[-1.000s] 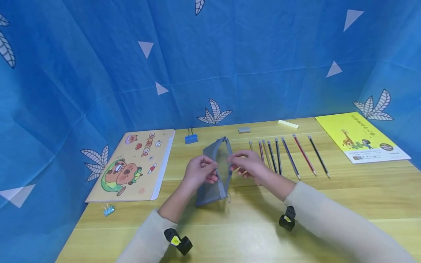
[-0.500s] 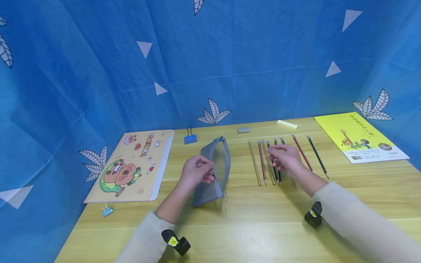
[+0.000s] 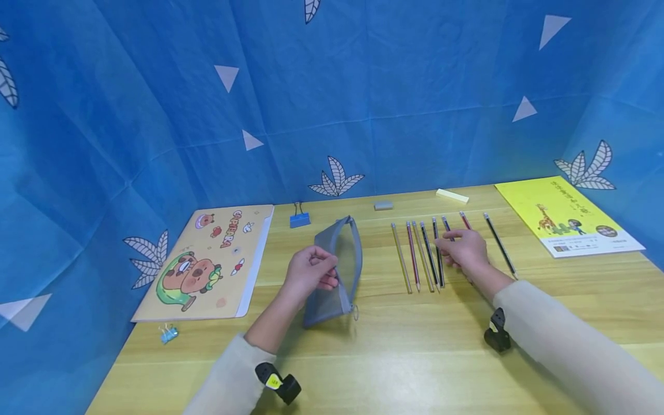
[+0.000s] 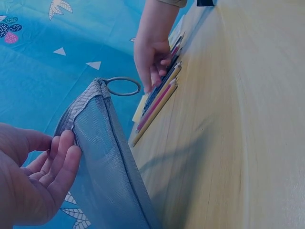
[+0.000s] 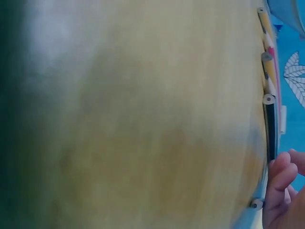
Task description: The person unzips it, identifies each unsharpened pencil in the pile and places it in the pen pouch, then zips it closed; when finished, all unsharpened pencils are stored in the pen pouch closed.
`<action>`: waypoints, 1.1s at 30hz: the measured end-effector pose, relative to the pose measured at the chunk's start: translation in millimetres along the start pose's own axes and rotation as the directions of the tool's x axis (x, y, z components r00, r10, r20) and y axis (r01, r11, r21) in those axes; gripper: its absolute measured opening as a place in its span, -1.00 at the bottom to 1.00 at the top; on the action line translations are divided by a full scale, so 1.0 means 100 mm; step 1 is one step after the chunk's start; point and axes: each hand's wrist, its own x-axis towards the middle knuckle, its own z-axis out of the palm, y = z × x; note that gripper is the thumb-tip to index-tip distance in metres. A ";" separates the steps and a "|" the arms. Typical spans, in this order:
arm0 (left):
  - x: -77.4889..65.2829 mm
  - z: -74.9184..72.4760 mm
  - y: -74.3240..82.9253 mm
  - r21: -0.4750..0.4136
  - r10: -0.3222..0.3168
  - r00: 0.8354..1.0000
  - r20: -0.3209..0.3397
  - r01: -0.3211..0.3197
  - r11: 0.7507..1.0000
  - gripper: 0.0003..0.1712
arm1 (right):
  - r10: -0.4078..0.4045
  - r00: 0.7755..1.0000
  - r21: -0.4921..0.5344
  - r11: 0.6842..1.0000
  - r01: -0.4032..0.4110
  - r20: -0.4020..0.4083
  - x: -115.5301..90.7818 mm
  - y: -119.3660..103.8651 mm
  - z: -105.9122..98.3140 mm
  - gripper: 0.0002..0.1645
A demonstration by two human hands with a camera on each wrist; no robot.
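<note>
My left hand point(image 3: 311, 270) pinches the near-left edge of a grey mesh zip pouch point(image 3: 332, 302) at its mouth. The pouch stands on its side with its mouth gaping to the right; its ring pull point(image 4: 123, 86) shows in the left wrist view. My right hand point(image 3: 465, 251) is low over a row of pencils, thumb and fingers loosely bent, the fingertips beside a black pencil point(image 3: 438, 262). In the right wrist view the fingers point(image 5: 283, 171) are at a dark pencil point(image 5: 271, 126); contact is unclear. The hand partly covers a dark blue pencil point(image 3: 445, 222) and a red one point(image 3: 464, 219).
A capybara folder point(image 3: 207, 259) lies at left, with a light blue clip point(image 3: 168, 334) below it. Behind are a blue binder clip point(image 3: 300, 219), a grey eraser point(image 3: 383, 206) and a pale yellow strip point(image 3: 452, 196). A yellow booklet point(image 3: 568, 216) lies at right.
My right hand has let go of the pouch's right edge and moved right, then down over the pencils. The left hand keeps its hold on the pouch.
</note>
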 end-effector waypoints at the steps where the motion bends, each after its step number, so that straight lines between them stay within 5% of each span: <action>1: 0.00 0.00 0.00 -0.001 0.000 1.000 -0.001 0.000 1.000 -0.85 | -0.008 1.000 -0.038 0.999 0.008 0.001 0.01 0.00 0.01 -0.41; 8: -0.01 0.00 0.01 -0.007 0.002 1.000 -0.001 -0.002 1.000 -0.84 | -0.074 0.997 -0.364 0.928 0.074 0.014 0.05 -0.02 0.04 -0.45; 13: 0.00 0.00 0.00 -0.020 0.009 1.000 0.004 -0.009 1.000 -0.84 | -0.086 0.996 -0.407 0.909 0.091 0.031 0.05 -0.03 0.04 -0.53; 25: -0.01 -0.01 -0.01 -0.022 0.002 1.000 0.002 -0.002 1.000 -0.84 | -0.062 0.998 -0.136 0.989 0.061 -0.003 -0.06 -0.14 0.08 -0.55; 33: -0.01 -0.01 0.01 -0.021 -0.008 1.000 -0.010 0.008 1.000 -0.85 | -0.128 0.992 0.156 0.980 0.125 0.005 -0.26 -0.49 0.24 -0.54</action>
